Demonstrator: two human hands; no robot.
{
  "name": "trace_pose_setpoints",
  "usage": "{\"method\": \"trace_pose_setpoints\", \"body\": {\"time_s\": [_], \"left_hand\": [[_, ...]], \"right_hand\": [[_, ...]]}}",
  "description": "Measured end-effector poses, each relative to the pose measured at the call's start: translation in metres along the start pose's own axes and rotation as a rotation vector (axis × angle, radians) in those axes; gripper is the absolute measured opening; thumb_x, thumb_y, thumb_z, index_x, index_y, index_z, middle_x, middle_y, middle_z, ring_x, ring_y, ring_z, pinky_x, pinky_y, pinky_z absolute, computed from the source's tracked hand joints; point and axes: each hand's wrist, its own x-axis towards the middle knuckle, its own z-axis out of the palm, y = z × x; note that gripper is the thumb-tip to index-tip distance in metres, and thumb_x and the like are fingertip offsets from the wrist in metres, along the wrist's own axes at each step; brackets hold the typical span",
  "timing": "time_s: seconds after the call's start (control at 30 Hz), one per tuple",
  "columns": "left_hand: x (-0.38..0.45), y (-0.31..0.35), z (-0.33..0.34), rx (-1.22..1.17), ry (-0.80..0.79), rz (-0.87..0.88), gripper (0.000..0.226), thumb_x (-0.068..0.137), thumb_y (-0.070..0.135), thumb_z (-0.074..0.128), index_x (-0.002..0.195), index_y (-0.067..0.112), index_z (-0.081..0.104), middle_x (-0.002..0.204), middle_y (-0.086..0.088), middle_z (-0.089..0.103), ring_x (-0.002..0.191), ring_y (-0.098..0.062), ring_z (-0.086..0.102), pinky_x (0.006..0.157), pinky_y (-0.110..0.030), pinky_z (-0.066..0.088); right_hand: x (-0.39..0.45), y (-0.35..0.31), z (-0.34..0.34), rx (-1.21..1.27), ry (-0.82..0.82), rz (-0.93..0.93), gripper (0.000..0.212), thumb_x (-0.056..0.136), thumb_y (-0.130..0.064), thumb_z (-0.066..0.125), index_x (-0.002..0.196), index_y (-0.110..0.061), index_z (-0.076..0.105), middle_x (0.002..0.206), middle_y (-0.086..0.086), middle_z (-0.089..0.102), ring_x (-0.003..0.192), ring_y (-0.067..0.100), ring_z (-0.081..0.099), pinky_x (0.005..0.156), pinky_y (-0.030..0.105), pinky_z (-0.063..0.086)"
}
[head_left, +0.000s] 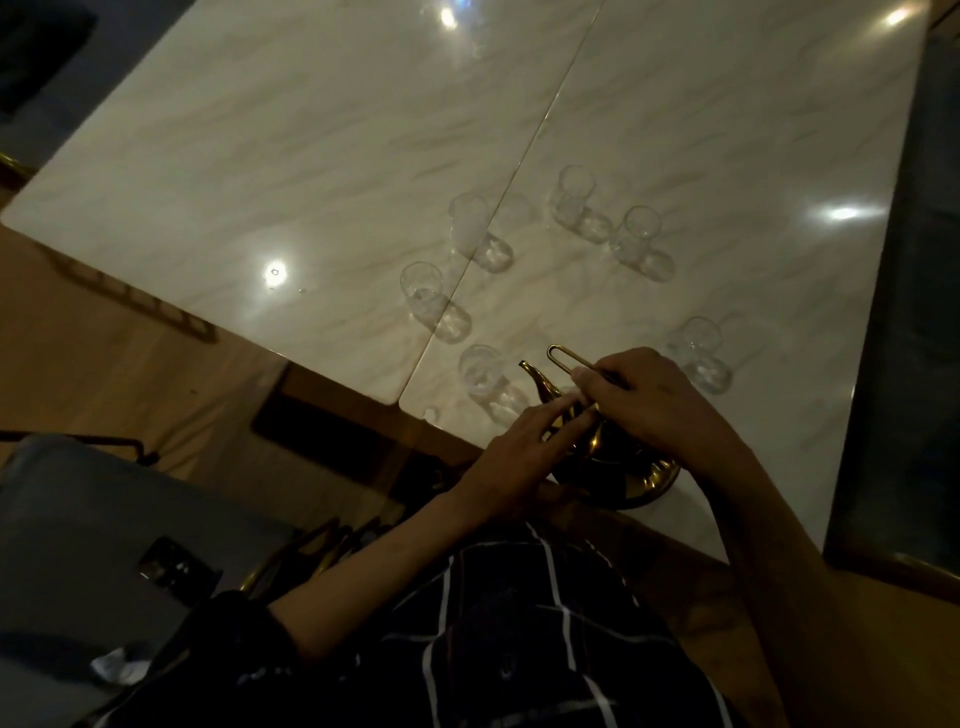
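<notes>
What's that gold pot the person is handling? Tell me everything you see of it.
The teapot is gold metal, with a curved spout and a thin wire loop handle. It stands at the near edge of the marble table. The right hand grips the handle; the left hand's straight fingers rest on top.

Head view, steeply down, close.

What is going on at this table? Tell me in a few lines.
A person at the marble table is handling a gold teapot that sits on a dark gold-rimmed tray at the near edge. The right hand grips its wire handle, while the left hand rests straight fingers on its top. Six clear glasses stand spread over the table, apparently empty; the spout points towards the nearest glass.
</notes>
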Motion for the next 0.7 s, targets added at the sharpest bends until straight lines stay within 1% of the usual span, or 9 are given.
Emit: {"method": "trace_pose_setpoints", "body": {"time_s": [0.1, 0.23, 0.4, 0.57, 0.7], "left_hand": [[-0.0001, 0.0036, -0.0003, 0.0, 0.004, -0.006, 0.091, 0.085, 0.047, 0.071, 0.158, 0.029, 0.019, 0.163, -0.006, 0.021, 0.14, -0.027, 0.037, 0.086, -0.046, 0.058], [0.0002, 0.0074, -0.0006, 0.006, 0.017, 0.002, 0.089, 0.085, 0.045, 0.073, 0.157, 0.023, 0.025, 0.16, -0.01, 0.025, 0.138, -0.027, 0.039, 0.086, -0.044, 0.058], [0.0026, 0.0074, 0.0001, 0.027, 0.015, -0.003, 0.088, 0.086, 0.048, 0.07, 0.157, 0.023, 0.026, 0.161, -0.01, 0.025, 0.137, -0.027, 0.039, 0.091, -0.045, 0.056], [0.0026, 0.0087, -0.0012, 0.022, 0.048, 0.002, 0.088, 0.086, 0.047, 0.072, 0.157, 0.022, 0.027, 0.16, -0.008, 0.024, 0.133, -0.027, 0.042, 0.089, -0.043, 0.057], [0.0032, 0.0074, -0.0022, 0.025, 0.063, 0.007, 0.089, 0.085, 0.047, 0.074, 0.157, 0.021, 0.026, 0.159, -0.009, 0.023, 0.133, -0.028, 0.043, 0.09, -0.042, 0.056]], "right_hand": [[-0.002, 0.0, -0.0017, -0.018, 0.007, -0.009, 0.043, 0.098, -0.036, 0.05, 0.072, -0.009, 0.07, 0.066, 0.014, 0.065, 0.063, 0.026, 0.064, 0.062, 0.035, 0.048], [-0.0039, -0.0006, -0.0035, -0.009, 0.002, -0.016, 0.043, 0.098, -0.037, 0.05, 0.072, -0.009, 0.07, 0.066, 0.014, 0.066, 0.065, 0.028, 0.066, 0.064, 0.039, 0.052], [-0.0031, -0.001, -0.0063, -0.015, -0.013, -0.001, 0.043, 0.098, -0.039, 0.05, 0.07, -0.013, 0.069, 0.063, 0.009, 0.065, 0.061, 0.022, 0.064, 0.063, 0.034, 0.049], [-0.0015, -0.0041, -0.0079, -0.013, -0.028, -0.009, 0.042, 0.098, -0.037, 0.051, 0.072, -0.012, 0.07, 0.064, 0.01, 0.065, 0.062, 0.023, 0.064, 0.062, 0.034, 0.048], [0.0009, -0.0065, -0.0086, -0.018, -0.036, -0.016, 0.042, 0.098, -0.037, 0.051, 0.073, -0.01, 0.07, 0.066, 0.012, 0.066, 0.067, 0.027, 0.066, 0.065, 0.036, 0.051]]}}
